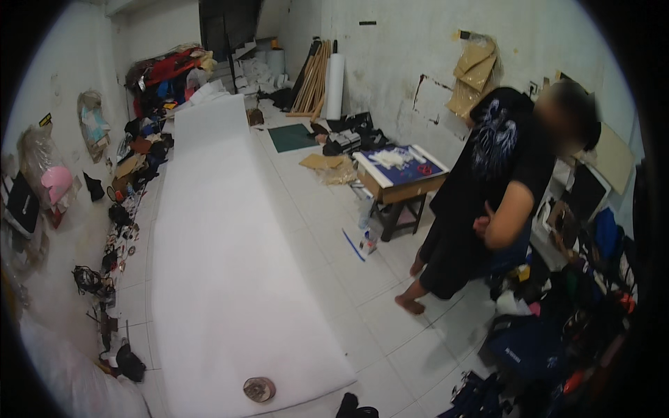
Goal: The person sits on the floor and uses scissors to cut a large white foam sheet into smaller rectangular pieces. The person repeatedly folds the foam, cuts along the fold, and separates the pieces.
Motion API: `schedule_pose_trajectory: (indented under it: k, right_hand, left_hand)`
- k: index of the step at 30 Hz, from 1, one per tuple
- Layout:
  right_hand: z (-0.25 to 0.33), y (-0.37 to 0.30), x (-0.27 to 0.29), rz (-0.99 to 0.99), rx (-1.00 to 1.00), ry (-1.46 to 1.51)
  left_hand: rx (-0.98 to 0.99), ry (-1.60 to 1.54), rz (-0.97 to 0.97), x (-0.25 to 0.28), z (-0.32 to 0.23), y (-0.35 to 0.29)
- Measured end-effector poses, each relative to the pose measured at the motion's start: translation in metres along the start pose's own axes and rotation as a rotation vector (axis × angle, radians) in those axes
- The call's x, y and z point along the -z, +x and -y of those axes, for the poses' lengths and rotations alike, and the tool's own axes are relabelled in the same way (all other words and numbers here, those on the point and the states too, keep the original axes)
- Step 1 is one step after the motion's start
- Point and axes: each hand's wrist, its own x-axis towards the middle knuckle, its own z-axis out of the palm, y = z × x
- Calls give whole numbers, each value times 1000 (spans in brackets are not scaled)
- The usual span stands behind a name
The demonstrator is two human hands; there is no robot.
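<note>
Neither of my hands is in view. A long white sheet of soft-looking material lies spread over the tiled floor, running from the near edge to the far wall. On its near end sits a small round brownish object, perhaps a tin or a roll; its kind is unclear. Just right of that end, a dark object is cut off by the lower rim. To the right another person in dark shirt and shorts stands barefoot, hands together in front of the body.
A low wooden stand bears a blue mat, white pieces and red-handled scissors. Wooden poles and a white roll lean on the back wall. Clutter lines the left wall; dark bags are heaped at right. A green mat lies farther back.
</note>
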Motion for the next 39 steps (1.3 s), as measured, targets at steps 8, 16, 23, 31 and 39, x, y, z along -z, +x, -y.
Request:
schedule_pose_trajectory:
  k: [8, 16, 23, 31, 39]
  right_hand:
    - [306, 173, 268, -172, 305, 818]
    - [274, 339, 295, -421, 526, 316]
    - [439, 453, 416, 44, 286, 146]
    - [714, 626, 572, 10, 419, 364]
    - [927, 802, 640, 251, 693, 49]
  left_hand:
    - [2, -55, 26, 50, -297, 27]
    - [169, -212, 233, 85, -441, 166]
    - [-209, 272, 169, 205, -623, 387]
    - [-659, -479, -190, 488, -1018, 505]
    - [-112, -223, -49, 538, -970, 697]
